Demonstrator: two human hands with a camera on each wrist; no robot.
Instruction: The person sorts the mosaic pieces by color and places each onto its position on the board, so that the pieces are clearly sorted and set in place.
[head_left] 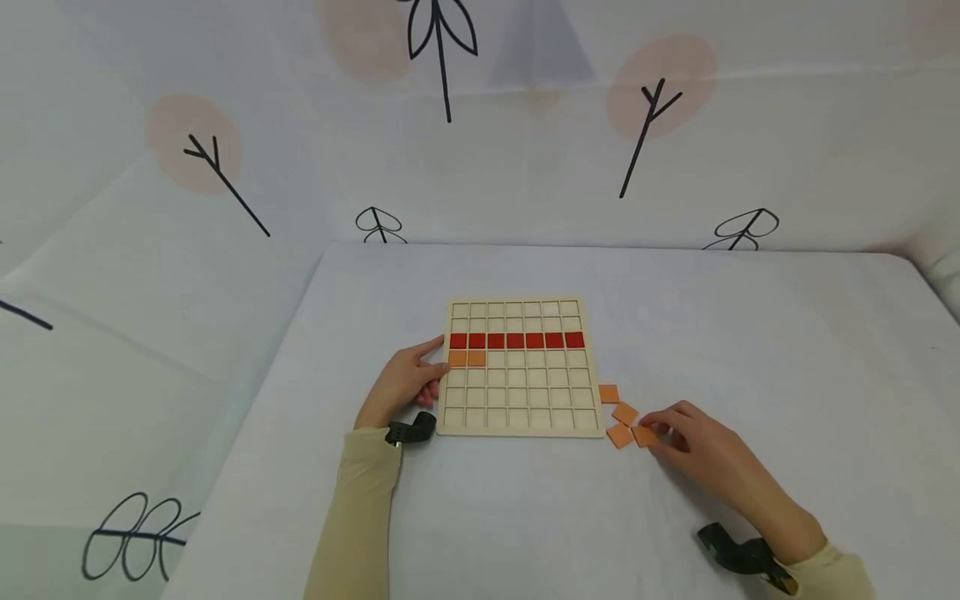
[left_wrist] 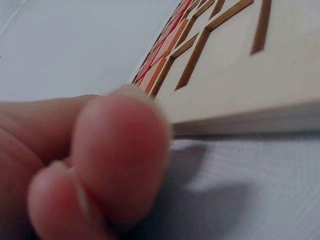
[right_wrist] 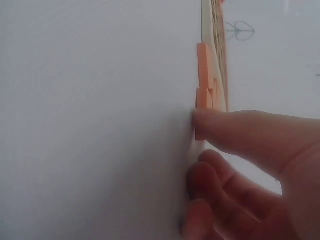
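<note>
A square wooden grid board lies flat on the table, with a full row of red tiles across it. Two orange tiles fill the left end of the row below. My left hand holds the board by its left edge, thumb at the rim and lower fingers curled beside it. Right of the board's lower corner lie several loose orange tiles. Among them my right hand pinches one orange tile between thumb and fingers, low at the tabletop. The right wrist view shows the thumb against that tile.
A white cloth covers the table under the board and tiles. Behind it hangs a pale curtain with line-drawn plants. Dark wrist cameras sit on the left wrist and right wrist.
</note>
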